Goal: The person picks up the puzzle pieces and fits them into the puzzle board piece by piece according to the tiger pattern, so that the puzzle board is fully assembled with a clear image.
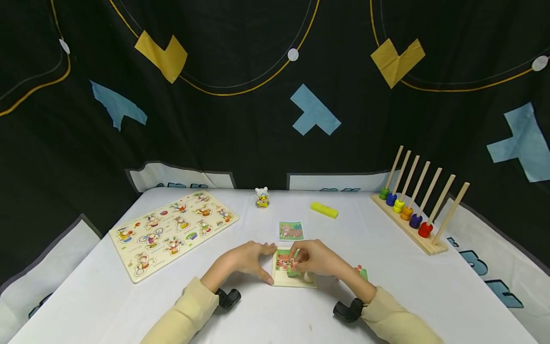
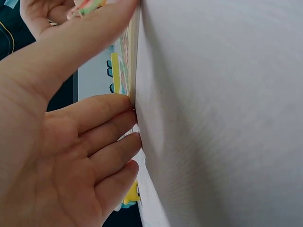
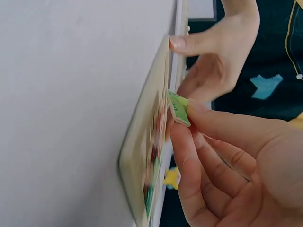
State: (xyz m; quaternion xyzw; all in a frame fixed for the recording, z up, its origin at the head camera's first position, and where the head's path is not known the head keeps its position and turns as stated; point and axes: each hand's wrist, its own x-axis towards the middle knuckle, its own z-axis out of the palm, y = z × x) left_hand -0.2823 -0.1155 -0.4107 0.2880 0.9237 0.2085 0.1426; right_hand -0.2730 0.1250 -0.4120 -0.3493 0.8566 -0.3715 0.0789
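A small wooden puzzle board (image 1: 301, 283) with partly filled animal picture lies between the hands. The left hand (image 1: 250, 259) touches the board's left edge, its thumb near the lower corner and fingers higher up. In the left wrist view, those fingers (image 2: 106, 113) are nearly straight along the edge. Thumb and fingers of the right hand (image 1: 319, 258) pinch a green puzzle piece (image 3: 177, 108), tilted over the board and close to its surface. Whether the piece touches the board I cannot tell. Loose pieces (image 1: 364, 274) lie partly hidden beneath the right forearm.
Beyond the board lies a picture card (image 1: 290, 231). Farther back are a small figurine (image 1: 261, 197) and a yellow block (image 1: 324, 210). A large peg-puzzle board (image 1: 172, 229) occupies the left side; a rack of upright pegs with coloured rings (image 1: 412, 224) stands right.
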